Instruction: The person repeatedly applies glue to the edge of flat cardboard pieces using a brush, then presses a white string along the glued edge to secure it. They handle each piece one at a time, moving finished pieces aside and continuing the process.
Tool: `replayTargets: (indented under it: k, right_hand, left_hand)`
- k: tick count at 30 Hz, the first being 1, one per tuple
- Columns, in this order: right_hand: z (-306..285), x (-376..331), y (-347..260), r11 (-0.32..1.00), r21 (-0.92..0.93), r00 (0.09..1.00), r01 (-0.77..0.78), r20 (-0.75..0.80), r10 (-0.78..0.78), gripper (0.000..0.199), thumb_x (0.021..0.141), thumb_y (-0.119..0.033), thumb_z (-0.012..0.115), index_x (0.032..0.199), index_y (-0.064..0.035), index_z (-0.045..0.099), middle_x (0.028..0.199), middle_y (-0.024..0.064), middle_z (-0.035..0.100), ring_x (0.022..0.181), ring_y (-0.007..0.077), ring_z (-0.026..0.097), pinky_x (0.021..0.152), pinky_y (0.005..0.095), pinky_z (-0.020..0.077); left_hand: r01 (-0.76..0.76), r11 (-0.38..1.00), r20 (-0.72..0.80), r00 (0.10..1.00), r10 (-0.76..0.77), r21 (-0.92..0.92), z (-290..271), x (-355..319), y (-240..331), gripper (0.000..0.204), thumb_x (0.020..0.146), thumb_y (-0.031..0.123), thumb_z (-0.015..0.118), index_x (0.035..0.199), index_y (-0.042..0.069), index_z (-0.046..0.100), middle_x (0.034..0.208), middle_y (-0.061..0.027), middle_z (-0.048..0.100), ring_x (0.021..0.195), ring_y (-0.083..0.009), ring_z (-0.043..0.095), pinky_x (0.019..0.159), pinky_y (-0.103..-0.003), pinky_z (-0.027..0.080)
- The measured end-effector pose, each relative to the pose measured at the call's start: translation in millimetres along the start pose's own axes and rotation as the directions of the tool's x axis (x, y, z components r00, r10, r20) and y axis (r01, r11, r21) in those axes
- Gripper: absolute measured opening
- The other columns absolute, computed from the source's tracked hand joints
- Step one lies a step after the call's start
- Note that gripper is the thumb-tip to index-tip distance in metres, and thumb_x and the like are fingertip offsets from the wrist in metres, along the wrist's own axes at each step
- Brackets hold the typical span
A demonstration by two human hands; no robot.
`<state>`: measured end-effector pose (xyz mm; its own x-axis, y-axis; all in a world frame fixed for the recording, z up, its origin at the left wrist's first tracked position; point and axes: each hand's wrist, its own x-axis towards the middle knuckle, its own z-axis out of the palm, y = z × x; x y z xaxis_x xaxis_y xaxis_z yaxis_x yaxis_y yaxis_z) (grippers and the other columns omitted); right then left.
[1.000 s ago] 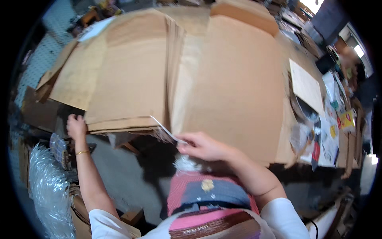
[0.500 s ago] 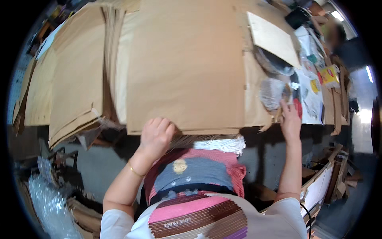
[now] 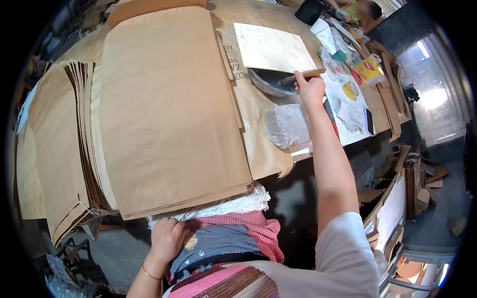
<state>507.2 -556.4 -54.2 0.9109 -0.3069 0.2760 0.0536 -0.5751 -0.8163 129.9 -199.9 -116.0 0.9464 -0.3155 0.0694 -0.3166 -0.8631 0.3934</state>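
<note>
While the right hand (image 3: 310, 89) is closed around one wooden brush handle (image 3: 304, 75) at a metal bowl (image 3: 271, 82), the left hand (image 3: 166, 238) rests with curled fingers at the near edge of the brown paper stack (image 3: 169, 109), touching one bundle of white cords (image 3: 223, 206). Two further fanned paper stacks (image 3: 59, 139) lie left of the left hand. One cream sheet (image 3: 271, 47) lies above the bowl, one clear plastic packet (image 3: 288, 126) below the right hand. The table (image 3: 248, 15) fills a cluttered workshop; cardboard scraps (image 3: 425, 179) litter the floor on the right.
</note>
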Motion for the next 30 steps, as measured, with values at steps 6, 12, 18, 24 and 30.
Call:
replayTargets:
  k: [6, 12, 18, 24, 30]
  right_hand:
    - [-26.2, -1.9, -16.2, 0.992, 0.119, 0.997, 0.038, -0.073, -0.029, 0.031, 0.084, -0.024, 0.070, 0.082, 0.0037, 0.057, 0.058, 0.0067, 0.060, 0.045, 0.0108, 0.053, 0.043, 0.0263, 0.0417]
    - [-26.6, -3.1, -22.9, 0.991, -0.128, 0.998, -0.046, 0.032, 0.051, 0.036, 0.084, -0.028, 0.068, 0.078, 0.0071, 0.060, 0.062, 0.0136, 0.064, 0.052, 0.0176, 0.063, 0.049, 0.0303, 0.0483]
    - [-41.9, -29.2, -55.3, 0.992, -0.037, 0.991, 0.123, -0.056, -0.125, 0.033, 0.080, -0.029, 0.067, 0.069, 0.0018, 0.064, 0.061, 0.0082, 0.060, 0.056, 0.0183, 0.057, 0.055, 0.0322, 0.0447]
    - [-9.6, -243.4, -115.4, 0.844, 0.536, 0.907, -0.013, 0.362, -0.216, 0.015, 0.080, -0.008, 0.070, 0.094, -0.0023, 0.066, 0.081, 0.0046, 0.063, 0.071, 0.0101, 0.056, 0.063, 0.0214, 0.0457]
    - [52.9, -303.3, -157.8, 0.722, 0.531, 0.397, 0.444, 0.606, -0.689, 0.021, 0.074, -0.001, 0.072, 0.095, 0.0000, 0.066, 0.080, 0.0119, 0.066, 0.064, 0.0238, 0.060, 0.058, 0.0308, 0.0484]
  left_hand:
    - [0.280, 0.950, 0.020, 0.958, -0.285, 0.141, 57.4, -39.1, -46.1, 0.017, 0.070, 0.008, 0.061, 0.087, 0.005, 0.063, 0.080, -0.0119, 0.059, 0.077, -0.0291, 0.060, 0.063, -0.039, 0.049]
    - [0.120, 0.988, -0.156, 0.982, -0.104, 0.097, 47.0, -44.4, -41.2, 0.011, 0.071, 0.007, 0.060, 0.081, 0.003, 0.064, 0.074, -0.0117, 0.058, 0.074, -0.0285, 0.060, 0.061, -0.040, 0.047]
    - [0.309, 0.942, -0.070, 0.945, -0.319, -0.129, 0.7, -66.6, -20.4, 0.010, 0.073, 0.005, 0.064, 0.083, 0.002, 0.064, 0.075, -0.0143, 0.058, 0.073, -0.0333, 0.057, 0.064, -0.042, 0.044]
    - [0.423, 0.865, -0.010, 0.897, -0.442, -0.272, -24.0, -89.9, -37.0, 0.006, 0.072, 0.002, 0.065, 0.078, 0.001, 0.065, 0.076, -0.0141, 0.064, 0.073, -0.0326, 0.061, 0.063, -0.039, 0.048]
    - [0.399, 0.898, -0.262, 0.901, -0.345, 0.187, -45.5, -76.1, -25.6, 0.010, 0.068, 0.005, 0.062, 0.074, -0.002, 0.064, 0.116, -0.0173, 0.059, 0.100, -0.0313, 0.055, 0.079, -0.039, 0.045]
